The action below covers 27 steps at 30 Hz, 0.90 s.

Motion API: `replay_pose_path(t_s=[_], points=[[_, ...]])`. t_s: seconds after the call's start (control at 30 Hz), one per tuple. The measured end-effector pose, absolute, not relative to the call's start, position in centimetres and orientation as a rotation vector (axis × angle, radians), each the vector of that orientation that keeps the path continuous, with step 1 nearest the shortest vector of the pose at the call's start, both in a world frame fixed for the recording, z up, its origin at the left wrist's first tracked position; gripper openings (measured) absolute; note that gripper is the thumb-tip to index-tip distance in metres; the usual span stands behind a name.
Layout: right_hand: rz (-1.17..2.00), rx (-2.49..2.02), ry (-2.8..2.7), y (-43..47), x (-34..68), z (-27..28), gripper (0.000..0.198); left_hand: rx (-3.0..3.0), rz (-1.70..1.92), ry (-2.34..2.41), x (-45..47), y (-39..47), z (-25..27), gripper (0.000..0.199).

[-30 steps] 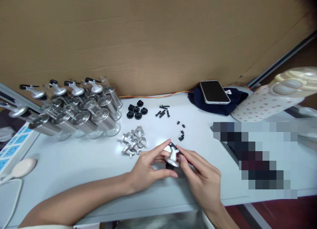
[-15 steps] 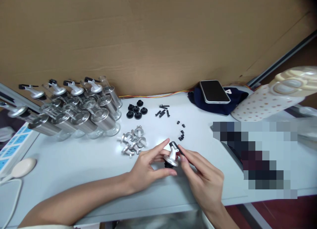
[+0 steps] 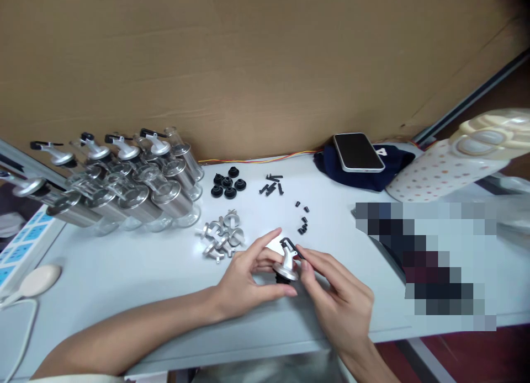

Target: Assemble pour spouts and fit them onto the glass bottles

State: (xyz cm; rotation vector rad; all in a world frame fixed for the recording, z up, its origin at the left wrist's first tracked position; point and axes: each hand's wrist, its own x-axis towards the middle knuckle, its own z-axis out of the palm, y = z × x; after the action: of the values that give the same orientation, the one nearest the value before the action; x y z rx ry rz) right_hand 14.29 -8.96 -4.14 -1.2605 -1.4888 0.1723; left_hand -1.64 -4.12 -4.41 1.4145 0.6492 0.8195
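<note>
My left hand (image 3: 248,278) is closed around the base of a silver bottle pourer (image 3: 287,259), which stands upright with its black ribbed stopper (image 3: 284,278) pointing down. Its index finger is raised, apart from the spout tip. My right hand (image 3: 342,294) pinches a black lever (image 3: 295,247) between thumb and fingers. The lever's bent end lies over the top of the spout; whether it is fastened there I cannot tell. Beyond my hands lie several small black caps (image 3: 304,221), more black levers (image 3: 270,189), silver pourer spouts (image 3: 221,237) and black stoppers (image 3: 227,182).
Glass bottles with steel sleeves (image 3: 134,203) crowd the left, some topped with pourers. A power strip (image 3: 25,245) and a pale oval object with a cable (image 3: 40,281) lie at far left. A phone (image 3: 358,152) rests on dark blue cloth (image 3: 327,165), beside a dotted container (image 3: 439,170).
The black lever's bent end has shifted slightly left over the spout tip. My left index finger has lifted a little. Both hands keep their hold.
</note>
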Motion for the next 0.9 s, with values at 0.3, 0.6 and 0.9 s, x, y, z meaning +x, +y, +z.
replay_pose_path(t_s=[0.3,0.6,0.9], points=[[0.143,-1.286,-1.501,-8.95,14.31,-4.31,0.020,1.463,0.838,0.655,-1.68,-3.92,-4.37,0.077],[0.136,-1.283,-1.502,-9.19,14.28,-4.43,0.023,1.498,0.877,0.619,-1.58,-4.00,-4.52,0.074],[0.253,-1.167,-1.591,-9.13,14.53,-4.51,0.044,1.391,0.893,0.648,-1.64,-4.06,-4.03,0.069]])
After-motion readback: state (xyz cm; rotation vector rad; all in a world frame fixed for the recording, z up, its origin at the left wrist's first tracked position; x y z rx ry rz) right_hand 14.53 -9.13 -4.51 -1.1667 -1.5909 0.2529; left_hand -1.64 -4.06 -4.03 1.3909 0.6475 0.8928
